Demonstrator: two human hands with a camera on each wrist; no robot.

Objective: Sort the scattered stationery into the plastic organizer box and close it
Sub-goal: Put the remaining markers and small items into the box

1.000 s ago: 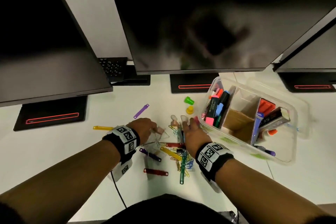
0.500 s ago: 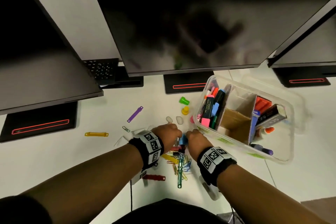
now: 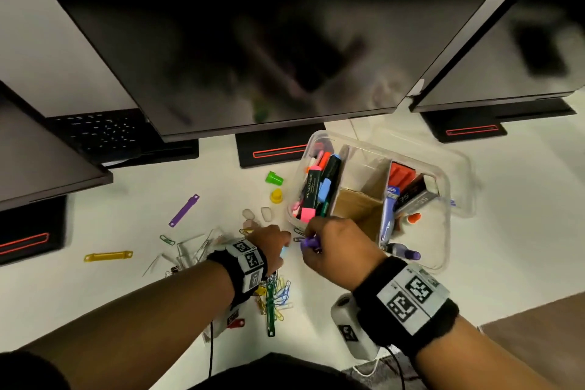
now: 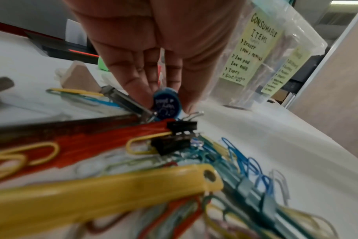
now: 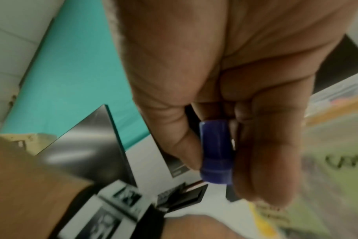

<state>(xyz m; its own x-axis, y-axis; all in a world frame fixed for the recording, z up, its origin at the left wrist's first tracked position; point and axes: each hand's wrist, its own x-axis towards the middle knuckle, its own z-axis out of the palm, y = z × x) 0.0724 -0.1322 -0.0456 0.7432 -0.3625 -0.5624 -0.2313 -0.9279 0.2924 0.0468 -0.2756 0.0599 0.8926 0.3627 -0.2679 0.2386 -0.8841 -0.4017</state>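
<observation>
The clear plastic organizer box [image 3: 444, 187] stands open at the right, holding highlighters [image 3: 316, 190], cardboard dividers and small packs. My left hand [image 3: 280, 241] hovers over the pile of coloured paper clips [image 3: 280, 290] and pinches a small blue round piece [image 4: 167, 104] between thumb and fingers [image 4: 136, 87]. My right hand [image 3: 319, 241], at the box's front-left corner, grips a small purple cylinder [image 3: 311, 243] in curled fingers; the right wrist view shows the same purple cylinder [image 5: 216, 152]. Black binder clips [image 4: 181, 127] lie just below the blue piece.
Loose on the white desk: a green cap [image 3: 274, 178], a yellow cap [image 3: 276, 195], two pale erasers [image 3: 266, 214], a purple strip [image 3: 183, 210], a yellow strip [image 3: 107, 256], a green strip [image 3: 270, 310]. Three monitors [image 3: 253, 41] overhang the desk's back. The clear lid [image 3: 465, 168] lies behind the box.
Both hands came together over the clip pile by the box's corner. The left hand has pinched up the blue piece, and the right hand has lifted with the purple cylinder.
</observation>
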